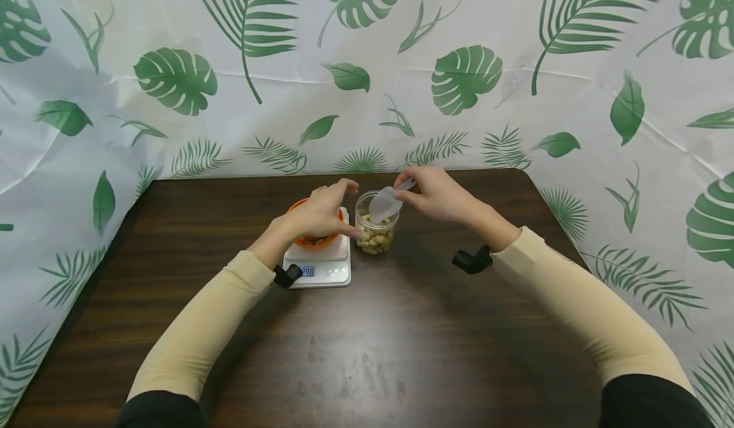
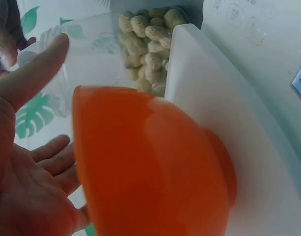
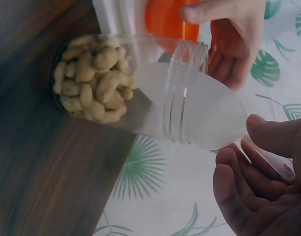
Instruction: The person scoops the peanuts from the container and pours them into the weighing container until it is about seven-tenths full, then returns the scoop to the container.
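My right hand (image 1: 440, 193) pinches the handle of a translucent white plastic spoon (image 1: 383, 206). The spoon's bowl tilts down into the mouth of a clear jar (image 3: 151, 120), with unshelled peanuts (image 3: 94, 81) in its lower part. Spread over an orange bowl (image 2: 150, 162), my left hand (image 1: 320, 213) has its thumb pointing at the jar's side; whether it touches the jar I cannot tell. Brown nuts lie inside the orange bowl, partly hidden by that hand. The bowl sits on a white kitchen scale (image 1: 339, 274), whose display seems to read 298, partly covered.
A dark wooden table (image 1: 367, 351) carries everything, with the jar standing just right of the scale. A leaf-patterned cloth (image 1: 367, 122) hangs behind the table's back edge. Black wrist mounts (image 1: 473, 261) sit at both wrists, the left one close to the scale's display.
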A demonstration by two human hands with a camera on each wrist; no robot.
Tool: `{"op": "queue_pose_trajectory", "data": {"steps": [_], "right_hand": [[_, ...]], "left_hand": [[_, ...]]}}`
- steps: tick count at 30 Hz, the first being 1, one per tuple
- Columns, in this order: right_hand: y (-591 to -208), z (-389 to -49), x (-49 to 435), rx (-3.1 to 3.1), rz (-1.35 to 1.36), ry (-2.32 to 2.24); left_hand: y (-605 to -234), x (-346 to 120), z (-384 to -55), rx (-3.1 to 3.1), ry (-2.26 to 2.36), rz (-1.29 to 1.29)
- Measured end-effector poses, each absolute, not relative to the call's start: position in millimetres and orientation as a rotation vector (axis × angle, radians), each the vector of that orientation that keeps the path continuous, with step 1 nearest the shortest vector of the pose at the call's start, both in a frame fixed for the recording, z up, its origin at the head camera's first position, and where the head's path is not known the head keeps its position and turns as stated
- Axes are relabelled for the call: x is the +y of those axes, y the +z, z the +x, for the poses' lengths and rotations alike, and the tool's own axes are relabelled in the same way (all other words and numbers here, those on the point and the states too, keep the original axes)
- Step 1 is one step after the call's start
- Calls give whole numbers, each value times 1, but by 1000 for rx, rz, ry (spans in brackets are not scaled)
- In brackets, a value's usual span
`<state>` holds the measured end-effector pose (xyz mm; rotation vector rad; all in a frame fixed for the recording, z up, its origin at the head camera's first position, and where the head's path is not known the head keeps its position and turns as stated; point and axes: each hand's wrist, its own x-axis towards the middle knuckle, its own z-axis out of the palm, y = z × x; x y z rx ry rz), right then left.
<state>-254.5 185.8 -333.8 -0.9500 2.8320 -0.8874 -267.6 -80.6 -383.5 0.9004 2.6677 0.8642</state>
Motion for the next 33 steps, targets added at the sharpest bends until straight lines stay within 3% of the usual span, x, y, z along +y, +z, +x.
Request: {"op": "queue_pose_trajectory", "data": {"steps": [15,33], "right_hand": [[-340,-257,167,2815,-1094,-651],[-363,-256,162,2779,-1155,-811]], "left_hand": [[-389,-66,-277,2619,784,915],[-387,-65,-279,2601,785,932]]}}
